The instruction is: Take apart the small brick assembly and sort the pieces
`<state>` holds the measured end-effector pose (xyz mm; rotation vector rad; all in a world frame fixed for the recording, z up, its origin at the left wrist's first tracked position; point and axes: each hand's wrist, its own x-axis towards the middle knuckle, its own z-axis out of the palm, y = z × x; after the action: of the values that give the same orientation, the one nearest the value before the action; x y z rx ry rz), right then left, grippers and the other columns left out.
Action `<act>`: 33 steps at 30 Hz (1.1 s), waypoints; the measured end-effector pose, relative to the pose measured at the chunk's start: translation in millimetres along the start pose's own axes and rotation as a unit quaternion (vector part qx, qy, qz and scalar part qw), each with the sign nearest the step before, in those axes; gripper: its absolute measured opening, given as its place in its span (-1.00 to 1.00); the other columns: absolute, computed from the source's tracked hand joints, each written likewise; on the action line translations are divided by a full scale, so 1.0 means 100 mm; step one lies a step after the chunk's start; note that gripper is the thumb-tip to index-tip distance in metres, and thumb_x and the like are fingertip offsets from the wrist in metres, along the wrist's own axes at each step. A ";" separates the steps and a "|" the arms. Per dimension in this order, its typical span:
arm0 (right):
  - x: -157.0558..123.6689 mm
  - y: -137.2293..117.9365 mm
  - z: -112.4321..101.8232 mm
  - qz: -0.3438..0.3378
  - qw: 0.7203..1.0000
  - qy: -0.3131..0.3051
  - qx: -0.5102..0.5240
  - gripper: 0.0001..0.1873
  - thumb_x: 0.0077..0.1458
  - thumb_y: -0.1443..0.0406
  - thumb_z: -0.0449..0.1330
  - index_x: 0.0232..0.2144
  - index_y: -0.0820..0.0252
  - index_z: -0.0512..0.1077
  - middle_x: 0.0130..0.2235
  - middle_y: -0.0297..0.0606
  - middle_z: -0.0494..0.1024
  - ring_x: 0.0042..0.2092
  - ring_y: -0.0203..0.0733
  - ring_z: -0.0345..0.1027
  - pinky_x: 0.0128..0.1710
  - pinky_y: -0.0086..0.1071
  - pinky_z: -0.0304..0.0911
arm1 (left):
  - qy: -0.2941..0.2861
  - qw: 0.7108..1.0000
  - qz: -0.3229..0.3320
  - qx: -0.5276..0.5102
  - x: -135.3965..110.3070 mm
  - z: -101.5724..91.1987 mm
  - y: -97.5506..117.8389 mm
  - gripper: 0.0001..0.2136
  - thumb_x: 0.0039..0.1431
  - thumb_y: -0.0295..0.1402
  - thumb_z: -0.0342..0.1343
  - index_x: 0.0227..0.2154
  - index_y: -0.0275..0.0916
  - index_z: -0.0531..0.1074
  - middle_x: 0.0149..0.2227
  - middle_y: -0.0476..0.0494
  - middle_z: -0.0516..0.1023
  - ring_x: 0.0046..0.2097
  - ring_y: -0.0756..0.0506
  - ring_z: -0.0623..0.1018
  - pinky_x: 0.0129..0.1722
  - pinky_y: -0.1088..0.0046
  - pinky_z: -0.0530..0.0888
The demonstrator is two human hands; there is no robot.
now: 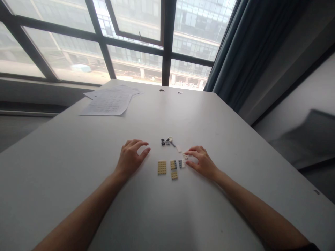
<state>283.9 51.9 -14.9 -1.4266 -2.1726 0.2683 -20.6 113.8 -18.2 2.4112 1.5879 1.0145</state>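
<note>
My left hand (133, 155) rests on the white table, thumb and fingers apart, holding nothing. To its right lies a tan studded building plate (162, 167). My right hand (202, 161) is at the right side of the pieces, thumb and fingers spread. Its fingertips are at small white bricks (185, 156); whether they touch is hard to tell. Beside them sits a grey plate (180, 164). A tan and grey pair (172, 165) lies in the middle, with a smaller tan plate (174, 175) just below. Farther back is a small cluster of dark bricks (163, 142) and a flat white piece (178, 149).
Printed papers (107, 103) lie at the table's far left. Two round holes, one being a cable hole (162, 90), are near the far edge. Behind the table (204, 122) stand a window and a dark curtain (243, 48).
</note>
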 end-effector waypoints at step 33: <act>1.12 0.11 0.31 -0.025 0.991 -0.127 -0.022 -0.73 0.02 0.33 0.28 -0.16 0.04 0.50 -0.08 -0.20 0.43 0.02 -0.05 0.23 0.07 -0.09 0.09 | -0.038 0.998 0.032 0.026 -0.10 0.03 0.03 -0.79 0.17 -0.24 0.01 -0.32 -0.18 0.52 -0.18 -0.16 0.55 -0.07 -0.20 0.42 -0.04 0.18 0.29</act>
<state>241.6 161.0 -9.9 -1.4250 -2.4280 0.4045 -18.9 104.6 -24.5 2.5187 1.5403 0.8901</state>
